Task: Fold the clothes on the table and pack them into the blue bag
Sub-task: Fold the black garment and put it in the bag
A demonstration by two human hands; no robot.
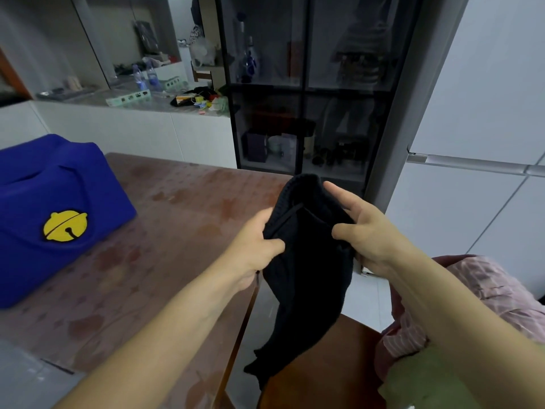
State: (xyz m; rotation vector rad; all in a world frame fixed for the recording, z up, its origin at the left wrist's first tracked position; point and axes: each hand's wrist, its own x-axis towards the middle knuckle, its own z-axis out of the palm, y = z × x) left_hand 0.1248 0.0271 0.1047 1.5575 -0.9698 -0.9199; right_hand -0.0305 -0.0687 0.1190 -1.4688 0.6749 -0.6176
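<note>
Black garment (306,261), where is it? (A)

Right of the bag (44,202), well apart from it, held up in the air with its tail hanging down. (B)

Hands? (A)

Both on it. Left hand (256,240) pinches the near edge, thumb over the cloth. Right hand (362,231) holds the other side, fingers (342,199) partly spread along the top edge, thumb pressed on the front. (B)

Folded yet? (A)

No, I'd say it's bunched and uneven. Looks like the step is sorting out its edges before any fold. (B)

Anything packed? (A)

Can't tell, the bag's inside isn't visible. It sits on the worktop (177,231) with no cloth showing at the top. (B)

What's left? (A)

By my read nearly everything: fold this one, then the pink striped piece (501,290) and the green piece (418,379), both loose and heaped far right of the bag, past the black one. Then all go into the bag. (B)

Counts? (A)

One bag, one black garment, one pink, one green, so three clothes seen. Two hands. More could be hidden under the heap. (B)
</note>
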